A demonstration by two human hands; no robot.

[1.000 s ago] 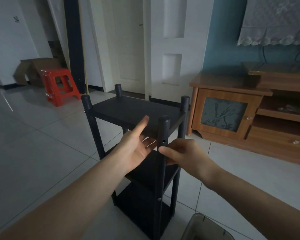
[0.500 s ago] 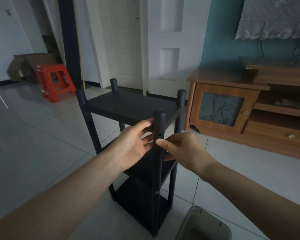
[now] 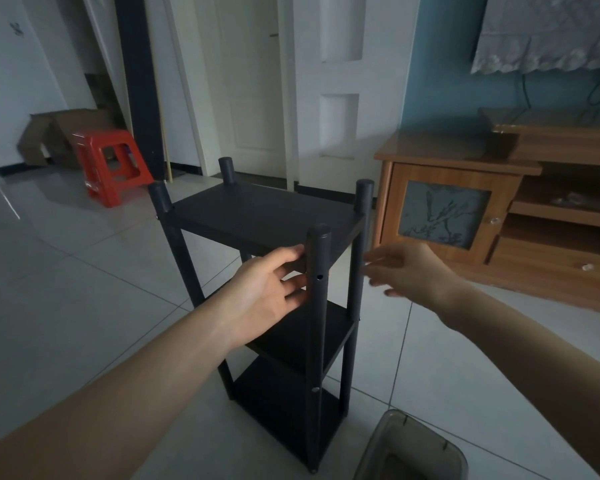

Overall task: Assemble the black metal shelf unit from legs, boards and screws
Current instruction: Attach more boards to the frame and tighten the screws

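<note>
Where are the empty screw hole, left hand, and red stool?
screw hole (image 3: 319, 277), head view, hole in near front leg
left hand (image 3: 267, 289), head view, palm
red stool (image 3: 113, 164), head view, front face

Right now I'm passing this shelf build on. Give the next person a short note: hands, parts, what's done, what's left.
Left hand: fingers on the top board edge beside the near leg, steadying it.
Right hand: open, off the shelf, holding nothing.
Shelf unit stands upright on the floor, three boards between four legs.
Done: lower screw on near leg is in.
Left: the upper screw hole on that leg is empty.
</note>
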